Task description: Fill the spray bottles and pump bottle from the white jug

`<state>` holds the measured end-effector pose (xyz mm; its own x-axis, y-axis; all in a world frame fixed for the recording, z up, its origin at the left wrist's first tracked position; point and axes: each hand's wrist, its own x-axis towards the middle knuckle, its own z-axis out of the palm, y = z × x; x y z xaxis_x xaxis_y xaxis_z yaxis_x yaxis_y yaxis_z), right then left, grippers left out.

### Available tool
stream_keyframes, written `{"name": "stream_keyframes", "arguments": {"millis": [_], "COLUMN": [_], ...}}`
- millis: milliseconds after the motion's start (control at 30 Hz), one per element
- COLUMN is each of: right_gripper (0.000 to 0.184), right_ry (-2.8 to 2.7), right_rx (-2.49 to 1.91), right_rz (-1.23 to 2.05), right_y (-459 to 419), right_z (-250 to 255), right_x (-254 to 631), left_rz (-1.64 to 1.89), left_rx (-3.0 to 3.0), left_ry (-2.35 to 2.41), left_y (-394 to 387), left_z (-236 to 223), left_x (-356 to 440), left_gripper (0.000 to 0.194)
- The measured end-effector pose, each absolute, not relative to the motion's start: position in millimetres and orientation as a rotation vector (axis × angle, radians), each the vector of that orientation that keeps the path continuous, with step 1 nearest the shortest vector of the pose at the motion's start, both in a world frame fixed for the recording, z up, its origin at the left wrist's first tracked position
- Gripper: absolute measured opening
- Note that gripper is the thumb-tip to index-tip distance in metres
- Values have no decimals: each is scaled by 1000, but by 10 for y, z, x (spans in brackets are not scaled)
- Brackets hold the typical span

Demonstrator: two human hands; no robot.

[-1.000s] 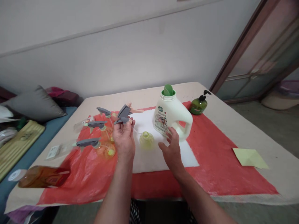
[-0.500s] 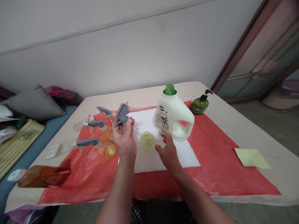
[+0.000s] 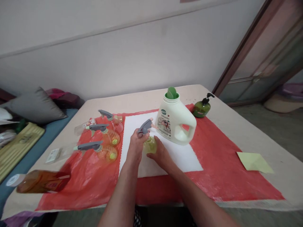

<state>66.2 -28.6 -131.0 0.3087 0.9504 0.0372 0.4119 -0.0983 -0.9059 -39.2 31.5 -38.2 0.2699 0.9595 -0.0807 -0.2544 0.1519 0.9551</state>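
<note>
My left hand is closed around a grey spray trigger head with a pinkish nozzle. The head sits right over the neck of a small round bottle of yellow-green liquid; whether it is screwed on I cannot tell. From the right, my right hand grips the side of this bottle, which stands on a white sheet. Just behind is a large pale detergent jug, with a green cup in its mouth.
Left on the red plastic sheet are several spray bottles and a lying bottle of amber liquid. A green pump bottle stands at the back right. Yellow paper lies on the right. A grey cushion is beyond the table.
My left hand has brought the spray head rightward and down onto the small bottle's neck. My right hand, open beside the bottle before, has closed on it.
</note>
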Motion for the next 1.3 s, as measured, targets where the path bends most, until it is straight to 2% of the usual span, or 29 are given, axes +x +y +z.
{"name": "stream_keyframes", "arguments": {"millis": [100, 267, 500, 667, 800, 933, 1300], "right_gripper": [105, 91, 84, 76, 77, 80, 76], "right_ry": [-1279, -1293, -1258, -1306, -1351, -1352, -1394], "right_rx": [-1654, -1579, -1427, -1296, -1258, -1259, -1219], "right_rz": [734, 683, 549, 354, 315, 322, 174], "right_y": [-221, -259, -450, -518, -548, -572, -651], "right_z": [-1376, -1255, -859, -692, -635, -614, -495], "right_x": [666, 674, 576, 510, 478, 497, 587], "left_rz": [1057, 1099, 1191, 1408, 1599, 1530, 1376], "left_rx": [998, 874, 825, 828, 926, 995, 912], "left_ry": [870, 797, 704, 666, 620, 624, 645], "left_y": [337, 374, 355, 239, 125, 76, 32], "left_z": [-379, -256, 45, 134, 197, 210, 236], "left_x": [-430, -500, -730, -782, -773, -791, -793], "left_gripper": [35, 40, 41, 45, 40, 35, 37]}}
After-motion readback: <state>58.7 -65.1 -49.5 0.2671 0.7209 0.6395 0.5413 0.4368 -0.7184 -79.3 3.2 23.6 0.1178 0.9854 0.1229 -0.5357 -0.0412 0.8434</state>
